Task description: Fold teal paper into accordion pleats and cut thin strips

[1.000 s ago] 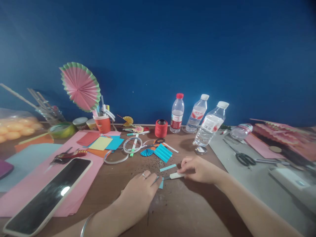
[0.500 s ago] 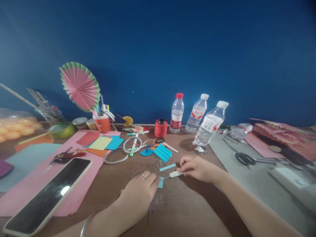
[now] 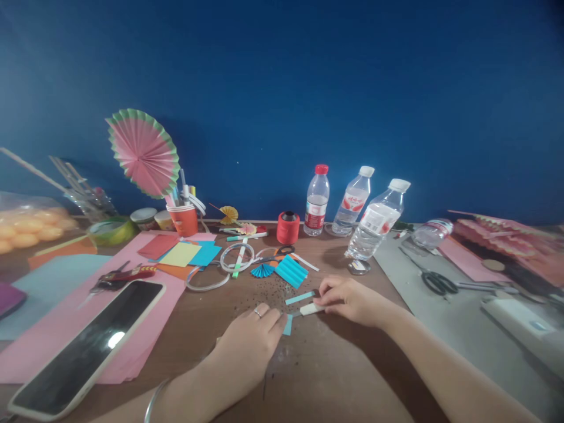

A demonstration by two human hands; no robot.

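Observation:
My right hand (image 3: pixel 346 301) is closed on the white handle of a small cutter (image 3: pixel 311 309), whose thin blade points left. The blade meets a light blue paper piece (image 3: pixel 288 325), which sticks out from under the fingertips of my left hand (image 3: pixel 258 338). My left fingers are pressed together on that paper, low on the brown table. A light blue strip (image 3: pixel 300 298) lies just above the cutter. Behind it are a pleated blue paper (image 3: pixel 291 271) and a small blue fan (image 3: pixel 262 270).
A phone (image 3: pixel 88 349) lies on pink paper (image 3: pixel 145 346) at the left. Behind stand a red thread spool (image 3: pixel 288 228) and bottles (image 3: pixel 316 202). Scissors (image 3: pixel 439 283) rest on a grey mat (image 3: pixel 396 258) at the right. Dark crumbs dot the table (image 3: pixel 317 376).
The cutter in my right hand has shifted slightly left, towards the paper under my left hand. The left hand has hardly moved.

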